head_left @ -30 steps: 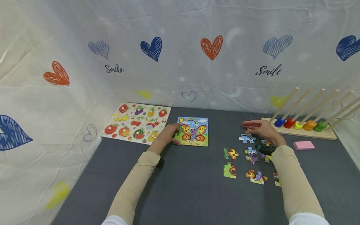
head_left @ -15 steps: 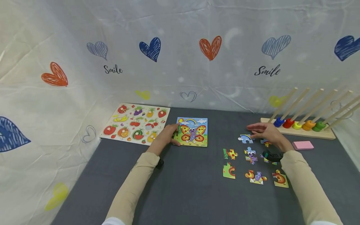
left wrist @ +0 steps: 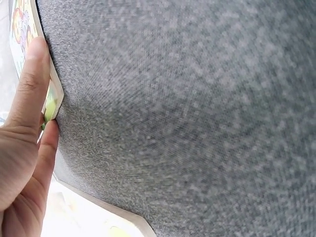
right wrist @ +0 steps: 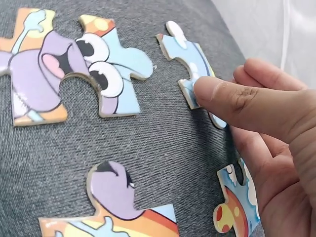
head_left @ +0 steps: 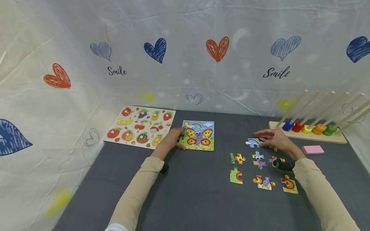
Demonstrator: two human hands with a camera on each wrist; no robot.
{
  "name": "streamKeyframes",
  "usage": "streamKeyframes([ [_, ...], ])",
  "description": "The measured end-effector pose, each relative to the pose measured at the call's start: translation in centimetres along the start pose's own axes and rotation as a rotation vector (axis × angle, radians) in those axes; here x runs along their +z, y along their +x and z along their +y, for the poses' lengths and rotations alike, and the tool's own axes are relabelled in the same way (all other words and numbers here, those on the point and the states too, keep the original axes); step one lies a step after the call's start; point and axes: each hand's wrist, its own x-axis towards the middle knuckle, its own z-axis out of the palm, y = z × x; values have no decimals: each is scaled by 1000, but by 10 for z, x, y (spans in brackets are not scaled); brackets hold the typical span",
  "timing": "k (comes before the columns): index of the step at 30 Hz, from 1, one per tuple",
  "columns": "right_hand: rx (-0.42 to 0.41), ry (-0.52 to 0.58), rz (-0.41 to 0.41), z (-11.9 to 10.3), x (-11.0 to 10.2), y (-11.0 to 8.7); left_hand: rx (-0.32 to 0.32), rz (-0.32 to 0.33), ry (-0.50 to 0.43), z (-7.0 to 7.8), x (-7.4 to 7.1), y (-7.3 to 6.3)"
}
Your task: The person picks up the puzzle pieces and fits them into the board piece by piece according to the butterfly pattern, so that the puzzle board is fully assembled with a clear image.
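In the head view my left hand (head_left: 172,139) holds the lower left corner of a square butterfly puzzle board (head_left: 199,136), which lies on the dark table. The left wrist view has the thumb (left wrist: 32,84) along one board edge and a finger at the corner. On the right, my right hand (head_left: 277,139) pinches the rainbow puzzle piece (right wrist: 190,64); its thumb is on the piece's edge, and the fingers beyond are partly hidden. Several loose butterfly pieces lie around it, including one with eyes (head_left: 259,160), one with a sun (right wrist: 237,202) and a wing-and-body piece (head_left: 264,182).
A fruit picture board (head_left: 141,126) lies at the back left. At the back right stands a wooden peg stand (head_left: 312,132) with coloured rings, a pink block (head_left: 312,149) in front of it. A printed curtain (head_left: 185,73) hangs behind the table.
My right hand has shifted from above the pieces to the rainbow piece, its thumb and fingers coming to it. The forearm has swung right, uncovering the lower right piece. My left hand stays put.
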Motion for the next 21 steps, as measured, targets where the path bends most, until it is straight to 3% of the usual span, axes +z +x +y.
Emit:
streamKeyframes([
  [12, 19, -225, -10, -4, -2, -6, -12, 15, -2, -1, 1, 2],
  [21, -18, -396, -1, -3, 0, -4, -38, 9, -17, -1, 3, 1],
])
